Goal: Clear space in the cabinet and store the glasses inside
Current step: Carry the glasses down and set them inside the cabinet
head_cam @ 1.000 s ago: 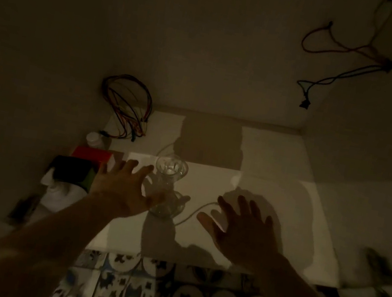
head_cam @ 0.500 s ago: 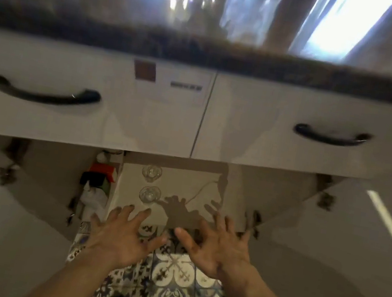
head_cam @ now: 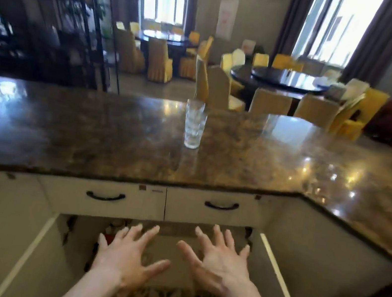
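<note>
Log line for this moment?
left hand: open, empty | right hand: open, empty | glasses: stacked on counter | cabinet: doors open

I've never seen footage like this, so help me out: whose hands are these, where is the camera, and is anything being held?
The camera sits on a person's head, looking forward and down, so both hands are their own. The left hand and right hand are spread open and empty, in front of an open cabinet under the drawers. On the dark stone countertop stands a stack of clear glasses, untouched. Behind it is a dining room with round tables and covered chairs.
</note>
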Demonstrator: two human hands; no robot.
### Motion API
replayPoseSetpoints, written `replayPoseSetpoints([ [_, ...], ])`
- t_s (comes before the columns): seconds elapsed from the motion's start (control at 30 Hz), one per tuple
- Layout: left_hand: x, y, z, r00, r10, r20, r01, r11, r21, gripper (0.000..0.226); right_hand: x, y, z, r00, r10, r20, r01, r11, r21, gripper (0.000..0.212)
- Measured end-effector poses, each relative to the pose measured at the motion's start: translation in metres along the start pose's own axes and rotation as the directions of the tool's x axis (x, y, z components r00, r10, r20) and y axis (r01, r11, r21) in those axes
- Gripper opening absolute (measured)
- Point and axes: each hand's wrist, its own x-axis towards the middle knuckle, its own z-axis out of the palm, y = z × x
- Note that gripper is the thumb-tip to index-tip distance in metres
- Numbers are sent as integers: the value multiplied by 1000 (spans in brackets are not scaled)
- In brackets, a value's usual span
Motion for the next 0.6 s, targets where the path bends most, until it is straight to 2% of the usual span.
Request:
replayPoseSetpoints([
  [0.1,-15,11,-76,974,50,-219,-49,999,12,106,-24,-18,-58,979,-25,-201,22,1000,-18,107],
  [0.2,-21,10,-143,898,91,-430,-97,995,10,104,-38,-35,-111,915,-75,-396,59,997,-54,103],
  [0.27,-26,4,-176,847,115,-519,-120,993,24,102,-48,-48,-137,869,-103,-484,74,994,-78,102],
  [0.4,-23,-6,-213,787,129,-603,-122,991,53,103,-51,-70,-164,819,-121,-561,78,992,-99,104],
  [0.6,-6,-24,-225,793,146,-591,-130,989,70,104,-34,-93,-175,819,-120,-562,59,990,-126,104],
])
